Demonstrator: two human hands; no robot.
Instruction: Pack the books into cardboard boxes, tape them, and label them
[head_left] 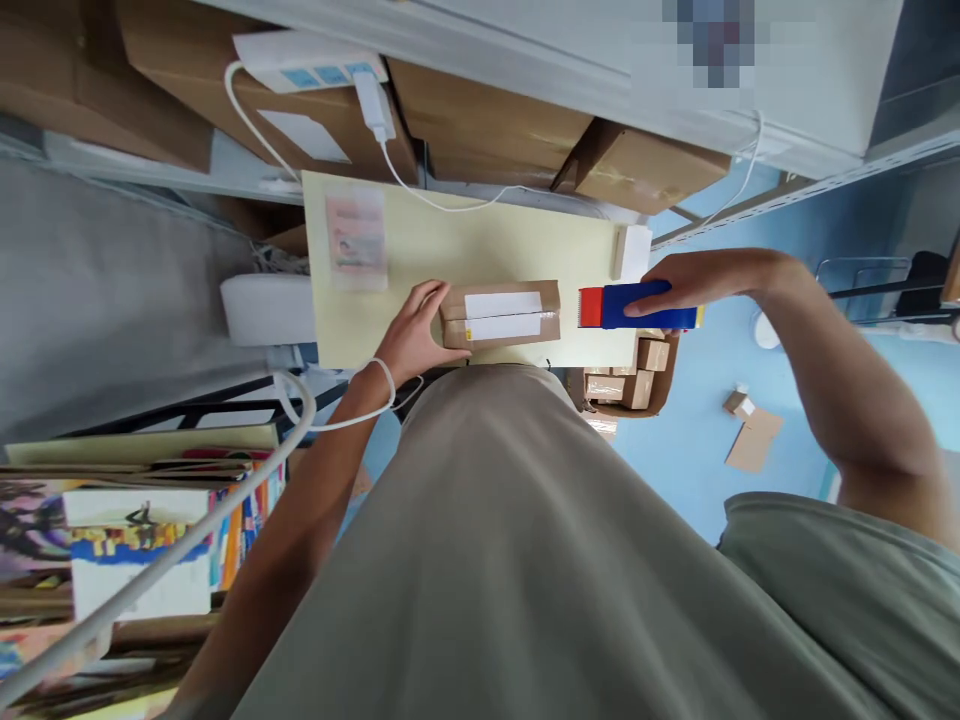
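Observation:
A small brown cardboard box [510,330] lies on the pale yellow tabletop [480,240], close to my body. Two white label strips show on its top, with a seam running lengthwise. My left hand [420,330] grips the box's left end, thumb on the near side and fingers on the far side. To the right of the box, my right hand [675,285] is wrapped around a blue tape dispenser [619,305] with a red, toothed end. That red end points at the box, a short gap away from it. A white cable crosses my left wrist.
Large cardboard boxes [487,120] line a shelf behind the table, with a white power strip [307,65] and cables. A white block [632,252] stands at the table's right edge. Below right, a carton [664,385] holds small boxes. Books [240,520] fill the lower left.

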